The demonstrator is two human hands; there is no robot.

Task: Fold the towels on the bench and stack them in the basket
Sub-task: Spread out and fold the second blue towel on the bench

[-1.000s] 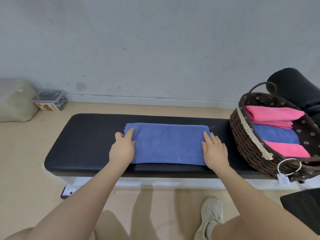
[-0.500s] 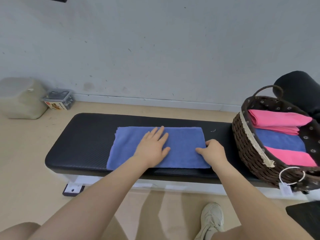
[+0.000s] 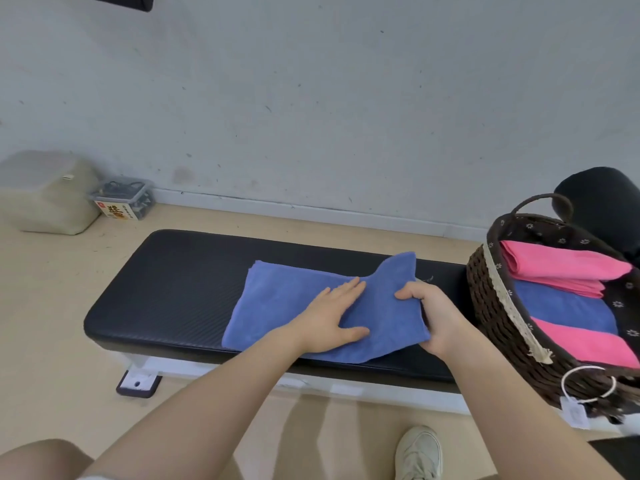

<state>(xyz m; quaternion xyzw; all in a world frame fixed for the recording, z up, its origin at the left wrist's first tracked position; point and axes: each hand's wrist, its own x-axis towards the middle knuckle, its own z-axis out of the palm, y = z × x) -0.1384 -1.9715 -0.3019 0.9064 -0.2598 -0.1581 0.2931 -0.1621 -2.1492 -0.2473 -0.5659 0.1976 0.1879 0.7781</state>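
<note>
A blue towel [image 3: 277, 306] lies folded lengthwise on the black padded bench [image 3: 166, 278]. My left hand [image 3: 332, 317] presses flat on the towel's middle, fingers spread. My right hand [image 3: 433, 317] grips the towel's right end and holds it raised off the bench, the far corner standing up. At the bench's right end stands a dark wicker basket [image 3: 498, 306] holding folded towels: pink [image 3: 561, 265], blue [image 3: 568, 310] and pink [image 3: 585, 344].
A grey wall runs behind the bench. On the floor at the left stand a beige bag [image 3: 45, 192] and a clear plastic box [image 3: 121, 199]. A black cushion [image 3: 602, 202] sits behind the basket. My white shoe [image 3: 419, 452] rests below the bench.
My left hand slid from the towel's left edge to its middle. My right hand closed on the right end and lifted it up and leftward.
</note>
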